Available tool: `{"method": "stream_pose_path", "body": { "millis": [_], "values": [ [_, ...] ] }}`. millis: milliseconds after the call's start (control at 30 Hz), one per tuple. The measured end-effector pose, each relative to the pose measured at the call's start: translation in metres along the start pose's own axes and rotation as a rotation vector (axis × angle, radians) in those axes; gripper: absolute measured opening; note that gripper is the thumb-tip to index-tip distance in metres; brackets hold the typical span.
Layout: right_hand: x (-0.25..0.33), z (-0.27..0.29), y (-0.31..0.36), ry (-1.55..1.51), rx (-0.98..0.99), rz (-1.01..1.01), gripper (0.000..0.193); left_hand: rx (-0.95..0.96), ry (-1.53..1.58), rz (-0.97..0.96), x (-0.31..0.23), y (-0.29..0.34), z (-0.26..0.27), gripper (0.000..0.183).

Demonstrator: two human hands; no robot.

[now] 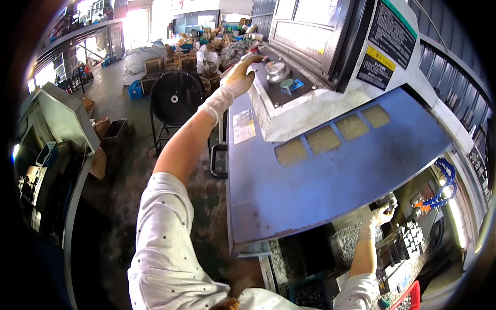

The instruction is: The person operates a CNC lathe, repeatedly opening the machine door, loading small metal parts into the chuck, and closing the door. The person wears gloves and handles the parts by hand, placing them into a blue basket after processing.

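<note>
My left hand (236, 81), in a pale thin glove, reaches far forward to the edge of a machine ledge (269, 95). Its thumb stands apart from the fingers, and I see nothing held between them. On that ledge, just right of the hand, are a round silver metal piece (277, 72) and a small green disc (287, 84). Low on the right, my gloved right hand (381, 216) is inside the machine below the blue sliding door (320, 181). Its fingers close around a small grey metal part (387, 200), whose exact kind I cannot make out.
Blue jointed coolant hoses (448, 178) with an orange nozzle (424, 206) hang right of my right hand. Metal tool blocks (413, 237) stand nearer, above a red basket (412, 297). Metal chips lie inside the machine. A black round fan (175, 98) stands left of my forearm.
</note>
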State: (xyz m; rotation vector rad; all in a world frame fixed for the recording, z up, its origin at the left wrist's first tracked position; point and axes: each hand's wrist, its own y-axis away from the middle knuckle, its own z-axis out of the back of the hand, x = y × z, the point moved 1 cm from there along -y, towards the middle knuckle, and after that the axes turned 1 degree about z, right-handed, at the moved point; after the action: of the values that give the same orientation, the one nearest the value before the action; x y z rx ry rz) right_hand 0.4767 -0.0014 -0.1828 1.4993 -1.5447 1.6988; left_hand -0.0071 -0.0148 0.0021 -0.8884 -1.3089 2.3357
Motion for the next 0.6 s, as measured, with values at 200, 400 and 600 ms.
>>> {"method": "stream_pose_path", "body": {
  "millis": [200,400,600],
  "values": [
    [-0.009,0.004,-0.005,-0.295,0.066,0.004,0.033,-0.013,0.010,0.049,0.007,-0.035,-0.026,0.037],
    [-0.010,-0.004,-0.008,0.052,-0.019,0.075,0.033,0.144,0.016,0.057,-0.004,-0.026,-0.005,0.052],
    [0.000,0.012,-0.012,0.086,0.025,0.029,0.030,0.113,0.099,-0.009,-0.112,0.046,-0.020,0.069]
  ]
}}
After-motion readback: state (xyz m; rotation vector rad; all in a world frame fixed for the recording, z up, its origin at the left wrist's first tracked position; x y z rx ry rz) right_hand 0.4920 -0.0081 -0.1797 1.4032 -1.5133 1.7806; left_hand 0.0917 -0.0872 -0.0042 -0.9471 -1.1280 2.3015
